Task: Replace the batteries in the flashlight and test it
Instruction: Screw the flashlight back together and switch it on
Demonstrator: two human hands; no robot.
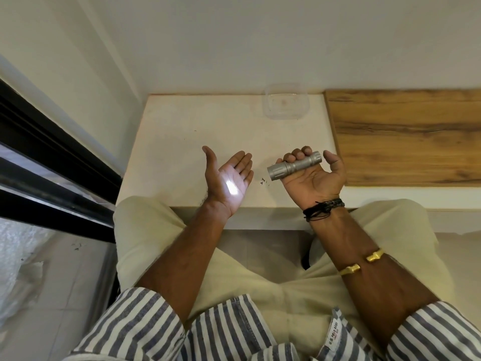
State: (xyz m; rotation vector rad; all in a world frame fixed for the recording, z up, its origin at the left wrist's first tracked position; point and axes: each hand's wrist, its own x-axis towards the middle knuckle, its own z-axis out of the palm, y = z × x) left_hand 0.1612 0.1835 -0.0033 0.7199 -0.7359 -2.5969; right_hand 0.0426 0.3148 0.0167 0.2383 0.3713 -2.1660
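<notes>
Clearly the flashlight (294, 166) is lit: the silver barrel lies across the upturned right hand (312, 175), whose fingers (296, 155) curl over it and clamp it against the palm, the thumb standing free off the tail end. Its head points toward the left hand (229, 178), which is held flat and empty, fingers together and stretched out, thumb spread, and a bright patch of light falls in the middle of that palm. Both hands hover just above the near edge of the pale desk (182, 126). Just below the flashlight's head a few small dark specks (263, 181) lie on the desk; what they are cannot be told. Well beyond the flashlight, at the desk's far edge by the wall, stands a clear plastic container (286, 104), seemingly empty. To the flashlight's right, a wooden board (403, 136) adjoins the desk. No loose batteries show anywhere. This looks like the testing step, with the battery swap judged finished. The next move probably calls for switching the light off, likely a thumb press at the tail, and setting it down on the desk.
</notes>
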